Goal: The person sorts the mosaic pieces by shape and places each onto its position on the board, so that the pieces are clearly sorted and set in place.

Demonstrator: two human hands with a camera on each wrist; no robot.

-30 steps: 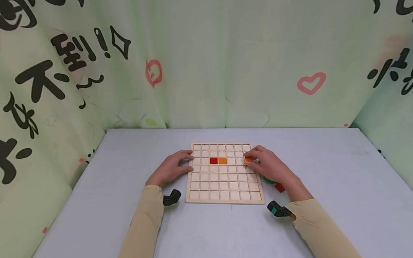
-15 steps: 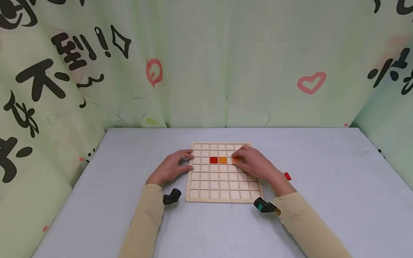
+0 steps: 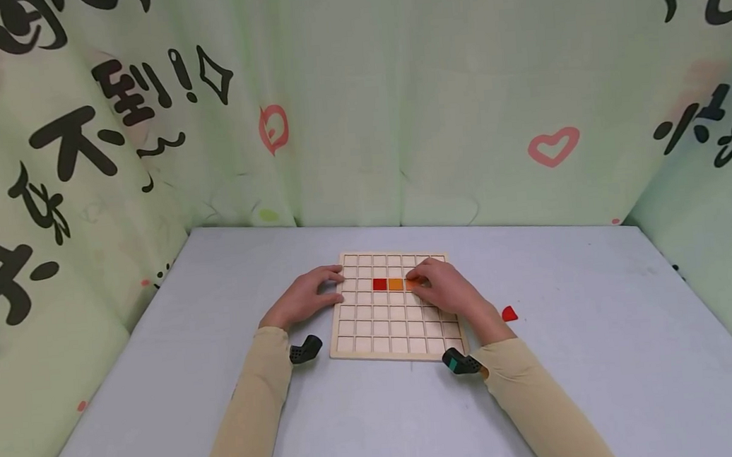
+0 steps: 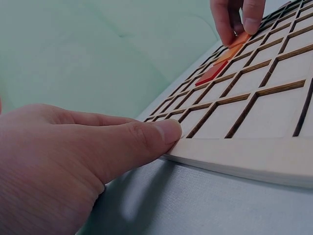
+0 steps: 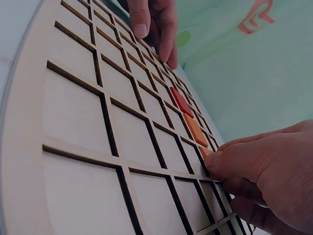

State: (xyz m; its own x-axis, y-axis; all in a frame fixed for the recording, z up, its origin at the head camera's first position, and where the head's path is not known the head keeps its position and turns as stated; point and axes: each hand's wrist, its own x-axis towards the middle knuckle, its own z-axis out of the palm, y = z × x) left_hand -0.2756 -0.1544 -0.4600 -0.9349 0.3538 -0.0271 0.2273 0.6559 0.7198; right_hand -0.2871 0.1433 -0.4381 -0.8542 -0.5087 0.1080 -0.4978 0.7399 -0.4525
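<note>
A wooden grid board [image 3: 373, 329] lies on the table, with a red square tile [image 3: 379, 284] and an orange tile [image 3: 395, 284] side by side in one row. The right hand [image 3: 450, 290] pinches a second orange tile [image 5: 206, 152] at the cell just right of the first orange one; its fingers partly cover it. At the board's left edge rests the left hand [image 3: 302, 298], its thumb [image 4: 168, 131] touching the frame, fingers fairly straight and holding no tile.
On the table right of the board, beside the right forearm, lies a red piece [image 3: 509, 314]. Black wrist devices sit at the left wrist [image 3: 306, 349] and right wrist [image 3: 461, 362]. A pale green curtain [image 3: 345, 116] hangs behind the table.
The right hand has moved left from the board's right edge, carrying its orange tile beside the other orange tile. The left hand has stayed still.
</note>
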